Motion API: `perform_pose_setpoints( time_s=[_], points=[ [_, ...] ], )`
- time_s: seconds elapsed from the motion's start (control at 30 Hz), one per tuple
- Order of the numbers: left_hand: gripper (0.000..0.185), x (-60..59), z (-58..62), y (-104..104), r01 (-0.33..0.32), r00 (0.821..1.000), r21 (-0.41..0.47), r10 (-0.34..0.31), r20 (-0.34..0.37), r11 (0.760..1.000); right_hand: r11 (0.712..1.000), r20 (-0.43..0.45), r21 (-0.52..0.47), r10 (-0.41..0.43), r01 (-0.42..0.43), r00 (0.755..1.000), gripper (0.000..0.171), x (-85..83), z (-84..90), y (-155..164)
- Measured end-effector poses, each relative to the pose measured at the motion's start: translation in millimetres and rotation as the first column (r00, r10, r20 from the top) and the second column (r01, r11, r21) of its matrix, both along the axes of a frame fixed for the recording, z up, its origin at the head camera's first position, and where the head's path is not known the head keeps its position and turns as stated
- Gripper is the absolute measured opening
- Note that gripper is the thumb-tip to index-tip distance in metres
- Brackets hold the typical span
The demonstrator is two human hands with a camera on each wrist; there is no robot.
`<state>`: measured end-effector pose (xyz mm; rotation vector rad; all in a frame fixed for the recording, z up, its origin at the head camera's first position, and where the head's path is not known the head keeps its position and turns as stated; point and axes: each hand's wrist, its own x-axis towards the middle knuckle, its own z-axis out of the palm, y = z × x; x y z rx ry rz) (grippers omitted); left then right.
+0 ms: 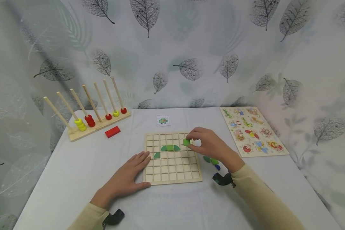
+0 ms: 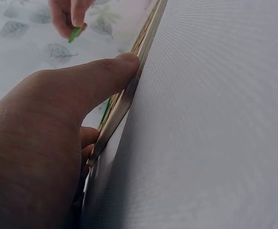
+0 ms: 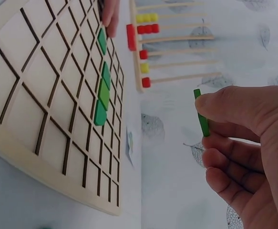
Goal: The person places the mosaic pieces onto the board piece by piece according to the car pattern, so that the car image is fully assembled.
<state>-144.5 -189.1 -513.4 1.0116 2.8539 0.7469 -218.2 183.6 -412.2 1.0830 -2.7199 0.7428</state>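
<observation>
Pinching a green tile (image 1: 186, 142) between fingers (image 1: 193, 135) of the right hand (image 1: 211, 145), above the right part of the board (image 1: 172, 169); touching the board's left edge with outstretched fingers of the left hand (image 1: 126, 177).

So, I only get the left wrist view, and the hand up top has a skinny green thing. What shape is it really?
Observer: In the head view, the right hand pinches it, and it looks like a square green piece.
Operator: Cool! Is anything in the squares yet?
Observer: Yes, four green shapes sit in the grid of the board.
Operator: Any extras lying around?
Observer: Beside the board's right edge I see two loose green pieces and a blue piece; the arm may hide more.
</observation>
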Motion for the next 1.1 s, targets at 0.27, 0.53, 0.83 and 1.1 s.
perform_pose_setpoints(
  time_s=[0.27, 0.53, 0.83, 1.1],
  points=[
    [0.098, -0.6, -2.4, -1, 0.0, 1.0, 0.002, 0.0, -0.003, 1.0, 1.0, -0.016, 0.015, 0.025, -0.025, 1.0, 0.023, -2.0, -0.8, -17],
    [0.098, -1.8, -5.2, -2, 0.008, 1.0, 0.009, -0.007, -0.02, 1.0, 0.999, 0.035, 0.016, 0.045, -0.045, 0.998, 0.023, -3.1, -5.5, -36],
    [0.097, -1.7, -5.5, -1, 0.004, 1.0, 0.012, -0.004, -0.024, 1.0, 0.996, 0.033, 0.01, 0.091, -0.092, 0.995, 0.019, -8.1, -20.7, -54],
    [0.098, -0.9, -2.5, -1, 0.01, 1.0, 0.013, -0.01, -0.008, 1.0, 0.997, 0.103, 0.078, 0.019, -0.027, 0.995, 0.022, -10.7, -38.5, -68]
  ],
)
